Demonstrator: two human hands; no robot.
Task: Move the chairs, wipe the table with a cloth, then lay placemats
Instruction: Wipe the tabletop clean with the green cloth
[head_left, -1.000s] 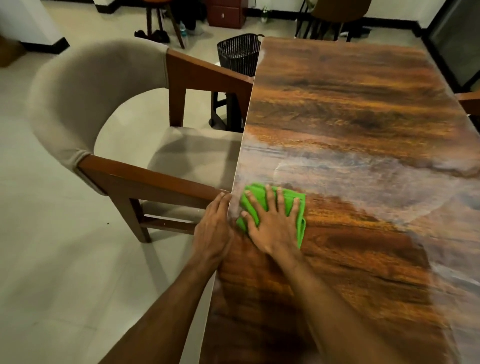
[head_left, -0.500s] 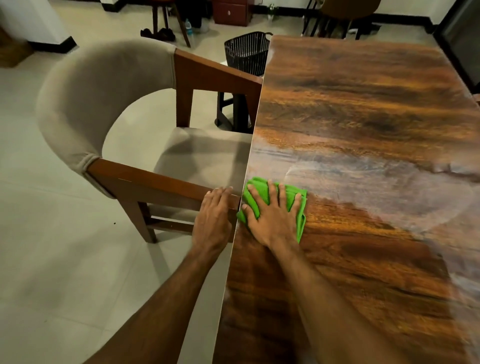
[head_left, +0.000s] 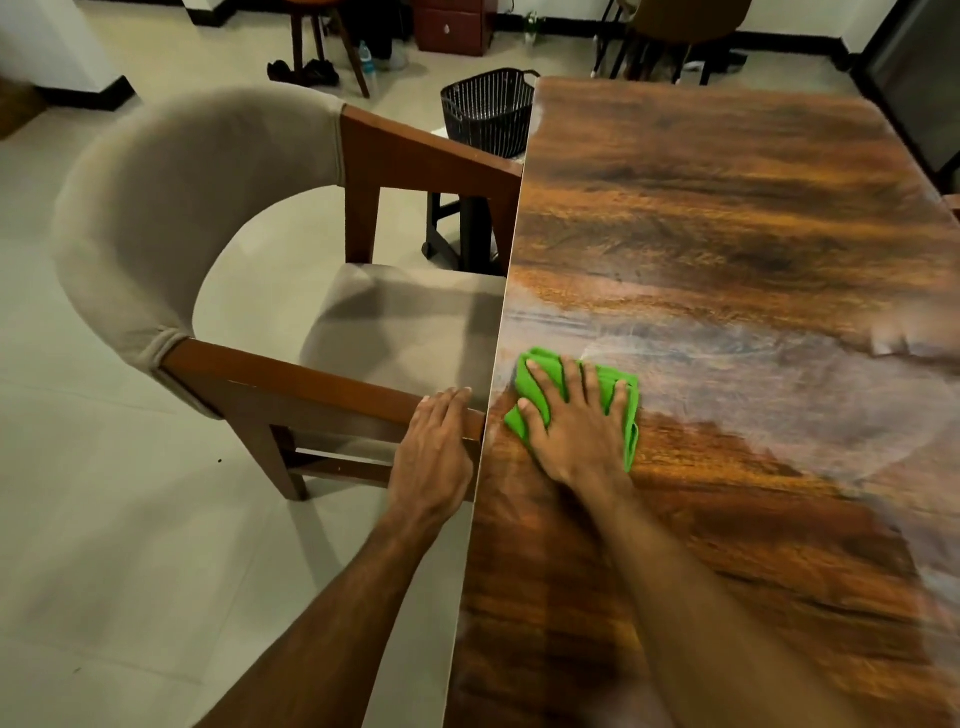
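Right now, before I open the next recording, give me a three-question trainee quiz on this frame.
1. True or false: the right hand presses the green cloth flat on the wooden table.
2. The left hand rests on which part of the armchair? A) wooden armrest; B) padded backrest; C) seat cushion.
3. Fill in: on the floor beyond the armchair stands a black ___.
Key: 1 true; 2 A; 3 basket.
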